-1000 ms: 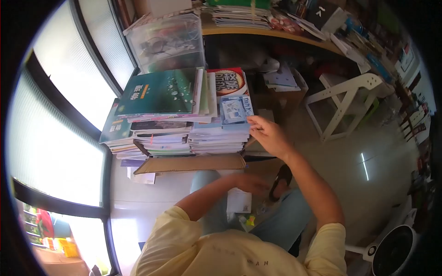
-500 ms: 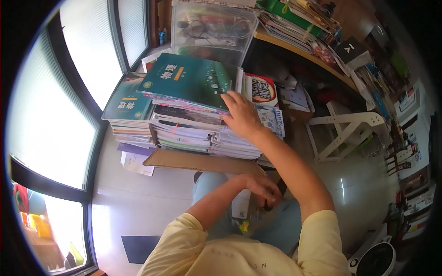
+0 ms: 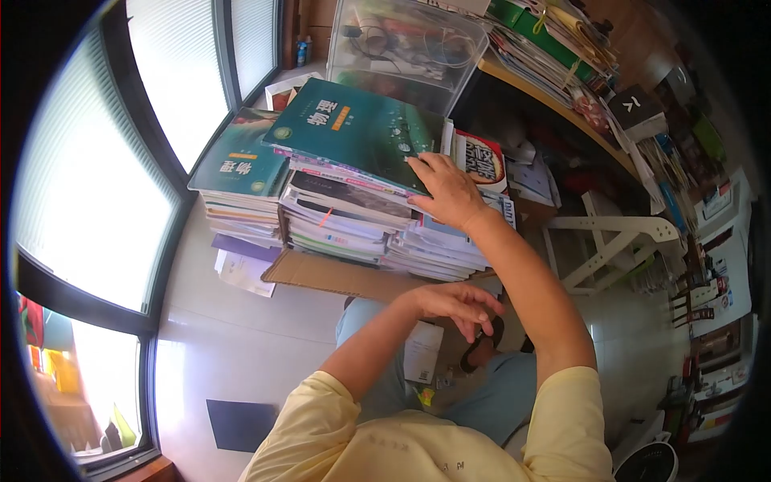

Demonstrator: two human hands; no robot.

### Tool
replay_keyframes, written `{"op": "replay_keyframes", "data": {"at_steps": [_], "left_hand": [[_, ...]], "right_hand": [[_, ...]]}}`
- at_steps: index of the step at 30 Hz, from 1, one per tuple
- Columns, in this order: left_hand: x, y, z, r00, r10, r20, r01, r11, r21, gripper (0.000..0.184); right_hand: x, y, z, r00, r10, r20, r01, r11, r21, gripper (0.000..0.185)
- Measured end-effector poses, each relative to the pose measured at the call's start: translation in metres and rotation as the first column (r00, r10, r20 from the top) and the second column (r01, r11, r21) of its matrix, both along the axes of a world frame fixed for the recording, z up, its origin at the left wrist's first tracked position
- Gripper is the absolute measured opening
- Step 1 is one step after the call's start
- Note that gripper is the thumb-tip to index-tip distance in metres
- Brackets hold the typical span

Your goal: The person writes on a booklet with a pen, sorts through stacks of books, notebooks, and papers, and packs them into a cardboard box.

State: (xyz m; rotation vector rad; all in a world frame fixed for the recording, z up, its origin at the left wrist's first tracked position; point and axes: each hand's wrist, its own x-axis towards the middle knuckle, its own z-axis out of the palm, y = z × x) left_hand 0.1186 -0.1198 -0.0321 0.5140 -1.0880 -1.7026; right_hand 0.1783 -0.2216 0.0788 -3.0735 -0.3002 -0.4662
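Loosely curved, with its fingers a little spread, the right hand (image 3: 452, 193) rests its fingertips on the near right corner of a large, teal-green, paper-covered book (image 3: 353, 132); its thumb sits lower, by the edge, and whether it pinches anything there I cannot tell. The left hand (image 3: 459, 308) hangs half open with bent fingers and holds nothing, just past the bent brown cardboard flap (image 3: 345, 277) and over a dark-sandalled foot (image 3: 479, 353).

That teal book lies on top of a tall pile, its cover upward and its spread turned slightly askew. Two bold white characters (image 3: 323, 112), reading 物理, stand on the cover beside a narrow orange strip (image 3: 340, 118) with small print. Clear round droplets (image 3: 399, 132) dot the right part, where the green shades from dark to brighter along a curved band. A small pale-green round emblem (image 3: 283, 133) marks the near left corner.

Below it come books with pink and violet edges, then a dark grey, soft-covered book (image 3: 345, 197) on white-paged volumes. Just left, a lower stack carries a second teal book (image 3: 241, 165) with the same characters. To the right lies a red-and-cream book (image 3: 480, 161); behind stands a clear plastic bin (image 3: 405, 48) with cables inside.
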Motion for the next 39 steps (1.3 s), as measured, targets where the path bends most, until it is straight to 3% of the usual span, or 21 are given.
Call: {"op": "replay_keyframes", "data": {"at_steps": [6, 9, 11, 17, 24, 26, 30, 32, 34, 36, 38, 39], "left_hand": [[0.001, -0.007, -0.005, 1.000, 0.003, -0.003, -0.003, 1.000, -0.008, 0.060], [0.002, -0.010, -0.010, 0.999, 0.028, -0.025, -0.028, 1.000, -0.001, 0.060], [0.003, -0.010, -0.010, 0.999, 0.047, -0.027, -0.047, 0.999, 0.001, 0.060], [0.004, -0.015, -0.014, 0.998, 0.045, -0.033, -0.045, 0.999, 0.012, 0.059], [0.000, -0.022, -0.016, 0.999, 0.027, -0.022, -0.027, 0.999, 0.028, 0.057], [0.000, -0.022, -0.017, 0.999, 0.017, -0.027, -0.016, 0.999, 0.035, 0.057], [0.007, -0.012, -0.005, 0.996, 0.072, -0.052, -0.072, 0.997, 0.008, 0.052], [0.014, -0.004, -0.005, 0.990, 0.111, -0.089, -0.113, 0.993, -0.014, 0.050], [0.023, 0.010, -0.007, 0.825, 0.442, -0.353, -0.501, 0.860, -0.094, 0.047], [0.034, 0.021, -0.014, 0.384, 0.741, -0.551, -0.862, 0.502, 0.074, 0.049], [0.040, 0.043, 0.038, -0.043, 0.875, -0.482, -0.979, 0.059, 0.194, 0.049], [0.046, 0.049, 0.049, -0.047, 0.878, -0.477, -0.980, 0.052, 0.192, 0.049]], "right_hand": [[0.002, -0.009, -0.006, 0.995, 0.083, 0.049, -0.085, 0.996, 0.031, 0.052], [0.002, -0.010, -0.007, 0.985, 0.128, 0.117, -0.119, 0.990, -0.080, 0.045], [0.003, -0.011, -0.005, 0.953, 0.231, 0.195, -0.206, 0.969, -0.137, 0.027], [0.000, -0.021, -0.006, 0.945, 0.231, 0.232, -0.157, 0.941, -0.299, 0.011], [-0.014, -0.010, -0.011, 0.938, 0.192, 0.289, -0.168, 0.980, -0.104, 0.038], [-0.013, -0.017, -0.013, 0.967, 0.183, 0.180, -0.172, 0.982, -0.077, 0.051], [-0.010, -0.022, -0.007, 0.964, 0.216, 0.157, -0.214, 0.976, -0.031, 0.048], [-0.007, -0.024, -0.004, 0.952, 0.267, 0.149, -0.244, 0.957, -0.157, 0.041], [-0.001, -0.028, -0.003, 0.943, 0.250, 0.218, -0.208, 0.958, -0.199, 0.037], [0.003, -0.027, 0.005, 0.924, 0.243, 0.296, -0.173, 0.954, -0.244, 0.033], [-0.001, -0.017, 0.020, 0.890, 0.304, 0.339, -0.224, 0.940, -0.256, 0.029], [-0.005, -0.008, 0.024, 0.887, 0.307, 0.344, -0.228, 0.941, -0.251, 0.029]]}}
